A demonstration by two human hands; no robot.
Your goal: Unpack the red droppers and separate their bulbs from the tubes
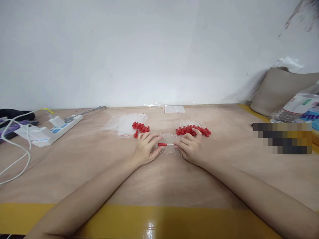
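A thin clear tube (170, 144) with a red rubber bulb (162, 144) on its left end lies level between my hands. My right hand (191, 146) pinches the tube's clear end between thumb and fingertips. Around the red bulb, my left hand (148, 147) has its thumb and fingers apart, with the bulb visible in the gap. Beneath the fingertips lies a row of loose clear tubes (169, 137). A small pile of red bulbs (141, 126) sits just beyond my left hand. Past my right hand are several tubes with red bulbs (193, 130) fitted, their stems pointing away.
Clear zip bags (129, 124) lie at the back left, and another small bag (174, 109) by the wall. At left stands a power strip (62, 131) with chargers and white cables (27, 151). A water bottle (294, 108) and a grey-brown bag (276, 89) are at right.
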